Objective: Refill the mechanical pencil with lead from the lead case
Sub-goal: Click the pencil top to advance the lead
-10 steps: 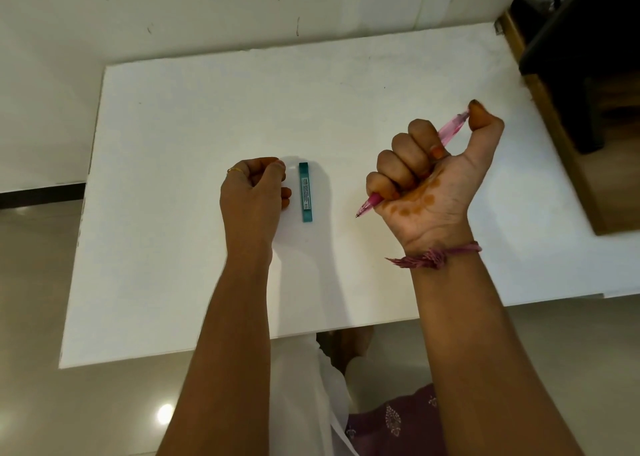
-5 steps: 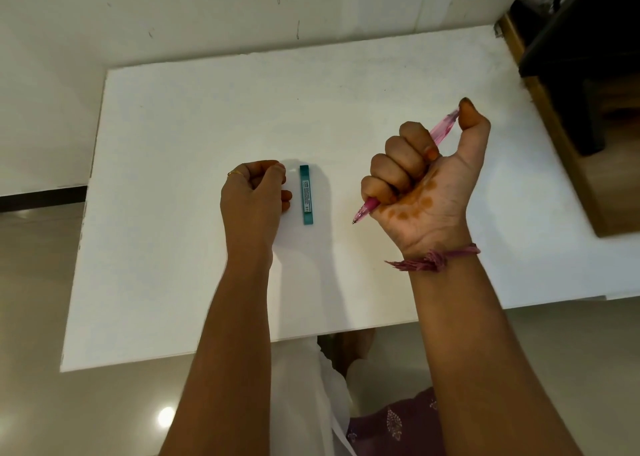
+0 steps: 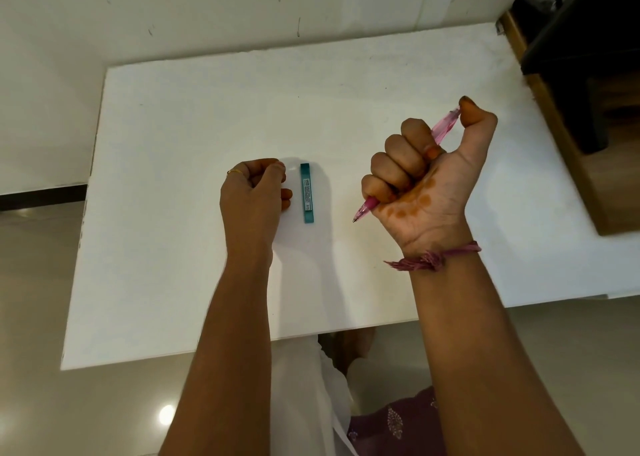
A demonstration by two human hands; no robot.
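I grip the mechanical pencil (image 3: 440, 130) in my right hand (image 3: 420, 185), all four fingers wrapped round its barrel in a fist and my thumb bent over its top end. The pencil is slim, of see-through pink plastic, and lies on a slant through my fist: its pointed tip sticks out below my little finger, aimed down and to the left above the white table (image 3: 180, 136), while the upper part of the barrel shows between my forefinger and thumb. Whether the tip touches the table I cannot tell.

The lead case (image 3: 307, 193) lies flat on the table between my two hands, just beside my left hand (image 3: 254, 192). It is a narrow teal stick, laid lengthwise away from me, with a pale printed label along its middle that is too small to read.

My left hand rests on the table with its fingers curled in loosely; I cannot see anything held in it. It does not touch the case.
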